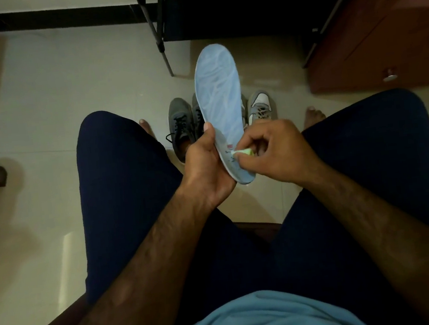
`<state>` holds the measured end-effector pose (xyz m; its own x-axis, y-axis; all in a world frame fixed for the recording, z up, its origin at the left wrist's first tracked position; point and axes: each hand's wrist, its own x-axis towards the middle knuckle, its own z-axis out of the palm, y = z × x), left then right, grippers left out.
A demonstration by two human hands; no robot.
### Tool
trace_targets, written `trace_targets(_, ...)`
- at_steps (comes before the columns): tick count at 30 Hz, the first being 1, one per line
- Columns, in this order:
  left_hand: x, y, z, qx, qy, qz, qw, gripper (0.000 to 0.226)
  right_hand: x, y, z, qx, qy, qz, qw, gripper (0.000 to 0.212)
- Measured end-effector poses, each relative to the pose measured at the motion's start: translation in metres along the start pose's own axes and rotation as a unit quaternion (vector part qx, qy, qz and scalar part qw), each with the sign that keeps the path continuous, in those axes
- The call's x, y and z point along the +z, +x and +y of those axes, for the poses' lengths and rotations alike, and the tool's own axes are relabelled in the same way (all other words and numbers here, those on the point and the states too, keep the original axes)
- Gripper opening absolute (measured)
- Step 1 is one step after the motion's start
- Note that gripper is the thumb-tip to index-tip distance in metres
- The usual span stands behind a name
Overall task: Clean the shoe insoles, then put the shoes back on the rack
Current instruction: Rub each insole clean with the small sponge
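Firmly, left hand (205,171) grips smooth blue insole (219,101); right hand (278,151) pinches cloth (244,154)

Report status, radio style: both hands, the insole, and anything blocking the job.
Left hand gripping light blue insole at heel end. Right hand pinching small wipe against insole heel. Shoes on floor below, rack beyond; nothing obstructing.

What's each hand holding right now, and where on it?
Left hand grips the light blue foam insole at its heel end; right hand pinches a small green-white wipe against it.
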<state>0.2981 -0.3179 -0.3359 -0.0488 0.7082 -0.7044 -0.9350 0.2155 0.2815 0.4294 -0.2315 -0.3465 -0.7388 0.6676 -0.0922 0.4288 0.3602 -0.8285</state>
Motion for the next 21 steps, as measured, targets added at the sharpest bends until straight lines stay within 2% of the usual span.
trace_targets(1,0.000,0.000,0.000,0.000,-0.003,-0.001,1.000,0.062,-0.001,0.001,0.001,0.005,-0.001,0.001,1.000,0.007)
trace_targets(5,-0.001,0.003,-0.002,0.004,-0.015,-0.013,1.000,0.057,-0.010,0.015,0.014,0.065,-0.010,0.094,0.993,0.007)
trace_targets(10,0.002,0.000,0.004,0.001,-0.027,-0.005,1.000,0.061,0.001,-0.002,0.002,0.032,0.043,-0.018,0.998,0.008)
trace_targets(14,0.003,0.002,0.006,0.035,-0.050,0.002,0.998,0.058,-0.002,0.006,0.004,0.096,0.103,0.011,0.990,0.007)
trace_targets(18,-0.001,0.003,0.009,0.063,-0.087,-0.035,0.994,0.059,-0.004,0.004,0.000,0.195,0.223,-0.035,0.955,0.008)
trace_targets(21,-0.005,0.001,0.010,0.079,-0.126,-0.051,0.988,0.068,-0.007,0.006,0.004,0.209,0.244,-0.046,0.946,0.015)
